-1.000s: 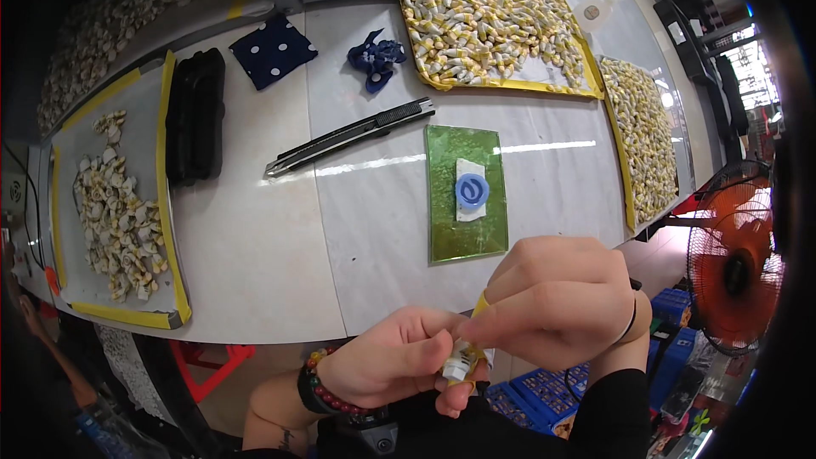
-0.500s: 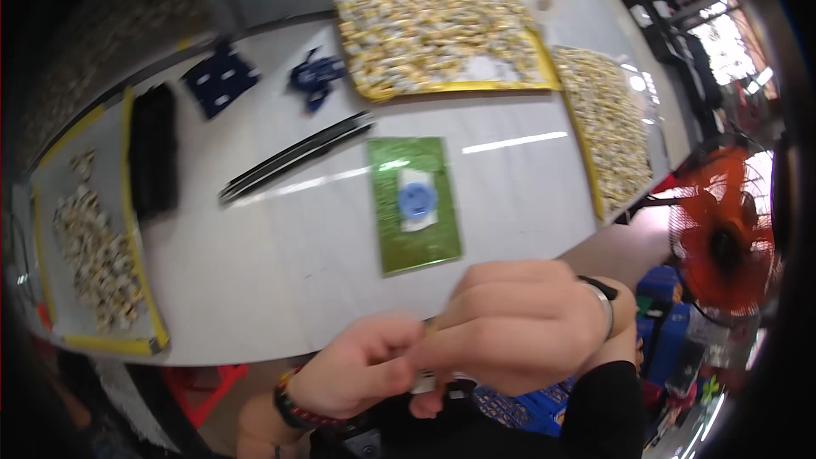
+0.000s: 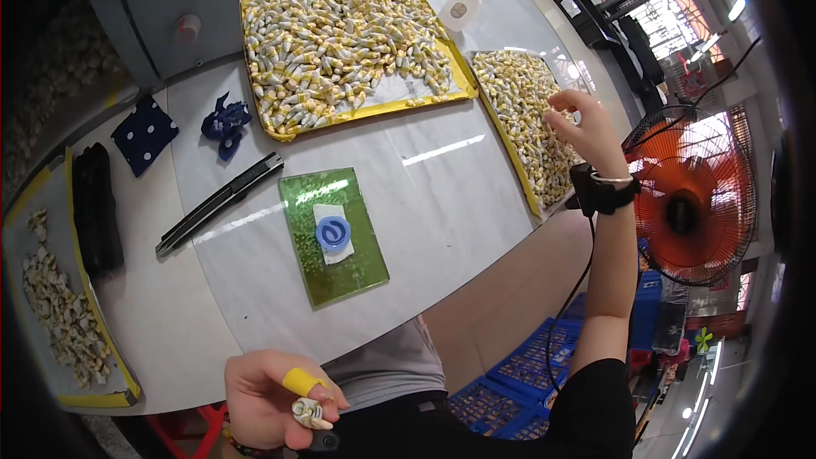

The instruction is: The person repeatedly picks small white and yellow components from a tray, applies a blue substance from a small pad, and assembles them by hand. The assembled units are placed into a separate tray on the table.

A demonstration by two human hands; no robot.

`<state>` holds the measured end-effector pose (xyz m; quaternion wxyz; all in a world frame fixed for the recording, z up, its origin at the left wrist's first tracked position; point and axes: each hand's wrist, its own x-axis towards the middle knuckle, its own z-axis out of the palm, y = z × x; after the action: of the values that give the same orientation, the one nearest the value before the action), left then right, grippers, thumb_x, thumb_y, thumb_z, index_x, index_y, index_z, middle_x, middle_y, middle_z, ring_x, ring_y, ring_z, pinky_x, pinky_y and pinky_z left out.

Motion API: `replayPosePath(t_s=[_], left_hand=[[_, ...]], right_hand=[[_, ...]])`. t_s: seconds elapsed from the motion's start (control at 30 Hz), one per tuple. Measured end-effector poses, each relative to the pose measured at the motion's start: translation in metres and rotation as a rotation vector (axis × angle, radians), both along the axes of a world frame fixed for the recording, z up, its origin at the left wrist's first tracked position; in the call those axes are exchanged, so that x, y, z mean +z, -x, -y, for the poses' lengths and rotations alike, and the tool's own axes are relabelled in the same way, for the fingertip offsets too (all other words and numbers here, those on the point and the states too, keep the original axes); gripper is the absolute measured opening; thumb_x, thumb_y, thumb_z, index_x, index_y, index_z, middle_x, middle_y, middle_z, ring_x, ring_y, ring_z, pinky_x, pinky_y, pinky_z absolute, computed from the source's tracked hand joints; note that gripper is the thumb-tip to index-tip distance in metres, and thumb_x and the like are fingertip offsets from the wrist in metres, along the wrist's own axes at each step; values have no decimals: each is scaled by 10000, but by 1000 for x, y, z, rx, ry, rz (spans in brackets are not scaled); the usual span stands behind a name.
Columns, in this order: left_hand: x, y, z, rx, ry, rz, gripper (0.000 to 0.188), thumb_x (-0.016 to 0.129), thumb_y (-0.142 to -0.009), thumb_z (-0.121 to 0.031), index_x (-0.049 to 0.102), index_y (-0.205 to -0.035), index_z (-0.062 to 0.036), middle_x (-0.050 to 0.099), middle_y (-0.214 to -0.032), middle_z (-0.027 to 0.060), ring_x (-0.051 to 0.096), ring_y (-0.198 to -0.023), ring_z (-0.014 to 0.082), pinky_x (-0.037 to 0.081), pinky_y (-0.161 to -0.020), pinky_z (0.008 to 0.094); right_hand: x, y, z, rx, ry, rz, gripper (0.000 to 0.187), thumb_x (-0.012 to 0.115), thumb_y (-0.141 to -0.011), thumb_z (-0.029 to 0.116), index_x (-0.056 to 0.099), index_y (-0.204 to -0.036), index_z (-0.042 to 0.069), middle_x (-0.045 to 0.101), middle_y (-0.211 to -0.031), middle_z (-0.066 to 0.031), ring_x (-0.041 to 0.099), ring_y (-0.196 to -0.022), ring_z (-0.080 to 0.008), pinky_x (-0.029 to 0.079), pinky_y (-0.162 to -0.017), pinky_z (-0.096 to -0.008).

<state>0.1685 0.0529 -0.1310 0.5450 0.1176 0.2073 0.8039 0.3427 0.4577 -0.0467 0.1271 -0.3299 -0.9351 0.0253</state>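
My left hand (image 3: 259, 391) is low at the table's front edge, yellow tape round one finger. Its fingertips pinch a small whitish piece with dark lines (image 3: 311, 413). Far to the right, my right hand (image 3: 588, 129) hovers at the outer side of the right tray (image 3: 510, 151), its thumb and forefinger curved apart with nothing visible between them. Small white-and-yellow tapered pieces (image 3: 518, 89) fill that tray. On the table between my hands lies a green plate (image 3: 370, 268), bearing a white patch and a round blue disc (image 3: 333, 234).
A large yellow-edged tray (image 3: 374, 115) of similar pieces stands at the back. A partly filled tray (image 3: 106, 331) is at far left, beside a black elongated item (image 3: 95, 208). Dark tweezer-like bars (image 3: 221, 204), dotted blue cloth (image 3: 144, 134), a grey machine (image 3: 200, 4) and an orange fan (image 3: 684, 204) surround the workspace.
My hands, together before, are now apart. The right one has moved away to the right tray; the left keeps a small piece, lower and further left. The whole view has shifted.
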Motion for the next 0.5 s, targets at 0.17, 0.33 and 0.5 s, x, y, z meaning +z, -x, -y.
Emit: replayPosePath(t_s=[0.17,0.33,0.5], left_hand=[[-2,2,0,-10,22,-102,360,811,-682,-173,565,-861,20,640,-723,144,637,-688,239,550,-649,391],[15,8,6,-112,122,-100,384,809,-685,-244,571,-880,-14,628,-762,103,591,-683,191,489,-625,313],[16,7,8,-108,144,-72,434,828,-641,-274,576,-873,-8,629,-742,118,599,-679,205,503,-645,328]], right_hand=[[-18,7,-11,15,53,64,130,662,-749,102,612,-812,-1,591,-740,-122,569,-727,-245,453,-688,-331],[-9,14,4,-8,-61,-111,84,612,-793,46,605,-868,10,569,-712,-120,546,-649,-210,441,-616,-301],[5,40,63,208,255,-285,157,574,-819,-25,658,-948,6,621,-728,-60,581,-662,-105,448,-590,-231]])
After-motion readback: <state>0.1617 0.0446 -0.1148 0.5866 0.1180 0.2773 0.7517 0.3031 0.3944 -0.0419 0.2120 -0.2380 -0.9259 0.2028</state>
